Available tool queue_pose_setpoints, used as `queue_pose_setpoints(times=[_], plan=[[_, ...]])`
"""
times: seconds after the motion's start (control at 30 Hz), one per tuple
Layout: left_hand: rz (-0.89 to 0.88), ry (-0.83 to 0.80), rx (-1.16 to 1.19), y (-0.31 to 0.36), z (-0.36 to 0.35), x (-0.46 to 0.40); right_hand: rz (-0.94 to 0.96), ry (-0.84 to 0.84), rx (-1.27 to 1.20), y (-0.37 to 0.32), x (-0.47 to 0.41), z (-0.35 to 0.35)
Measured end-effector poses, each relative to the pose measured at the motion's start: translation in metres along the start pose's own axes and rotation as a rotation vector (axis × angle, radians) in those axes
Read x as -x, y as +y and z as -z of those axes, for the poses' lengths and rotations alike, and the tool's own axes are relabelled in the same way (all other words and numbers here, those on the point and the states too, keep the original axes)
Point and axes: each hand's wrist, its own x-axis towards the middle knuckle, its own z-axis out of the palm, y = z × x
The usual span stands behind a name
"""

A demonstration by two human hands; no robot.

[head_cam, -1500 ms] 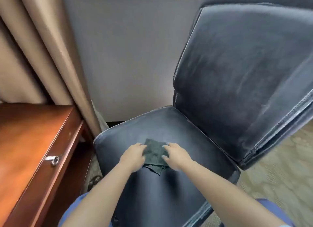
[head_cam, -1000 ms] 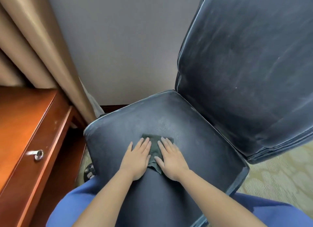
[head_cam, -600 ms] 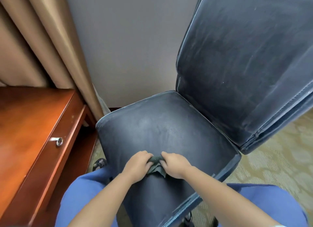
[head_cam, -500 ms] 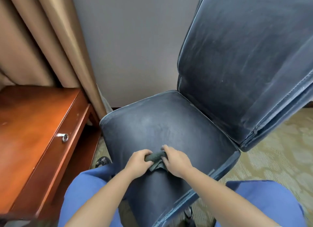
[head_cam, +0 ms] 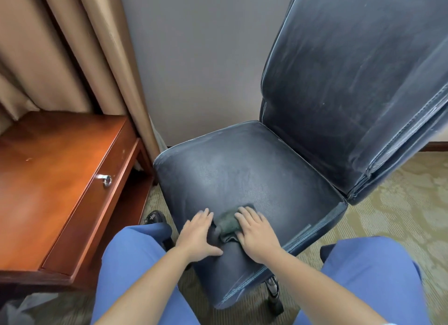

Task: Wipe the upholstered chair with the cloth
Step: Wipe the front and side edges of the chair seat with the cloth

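A dark blue upholstered chair (head_cam: 254, 174) with a tall backrest stands in front of me. A small dark green cloth (head_cam: 228, 224), bunched up, lies near the front edge of its seat. My left hand (head_cam: 197, 235) lies flat on the seat with straight, spread fingers, just left of the cloth. My right hand (head_cam: 258, 235) rests flat with its fingers on the cloth's right part. Both forearms reach in from below, over my blue trouser legs.
A reddish wooden desk (head_cam: 48, 174) with a metal drawer knob (head_cam: 104, 179) stands close on the left. Beige curtains (head_cam: 72, 48) hang behind it beside a grey wall. Patterned carpet (head_cam: 392, 210) lies on the right. Chair casters (head_cam: 272, 293) show below the seat.
Both hands gripped the bunched cloth half a second ago; now their fingers are straightened and flat. The left hand has slid off the cloth to its left.
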Motion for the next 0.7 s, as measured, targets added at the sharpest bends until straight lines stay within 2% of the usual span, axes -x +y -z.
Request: queue_pose_setpoints(times=[0.07, 0.17, 0.23, 0.4, 0.7], plan=[[0.011, -0.022, -0.127, -0.004, -0.004, -0.005, -0.018, -0.056, 0.011, 0.011, -0.006, -0.004], [0.033, -0.094, -0.028, -0.010, -0.007, -0.015, -0.019, -0.102, -0.002, 0.022, -0.018, -0.010], [0.045, -0.108, 0.007, -0.009, -0.010, -0.021, -0.022, -0.045, 0.038, 0.026, -0.025, -0.012], [0.105, -0.111, -0.072, 0.000, -0.015, -0.042, -0.023, -0.069, -0.008, 0.034, -0.041, -0.019], [0.049, -0.084, -0.085, -0.003, 0.012, -0.089, -0.106, -0.134, 0.018, 0.044, -0.085, -0.006]])
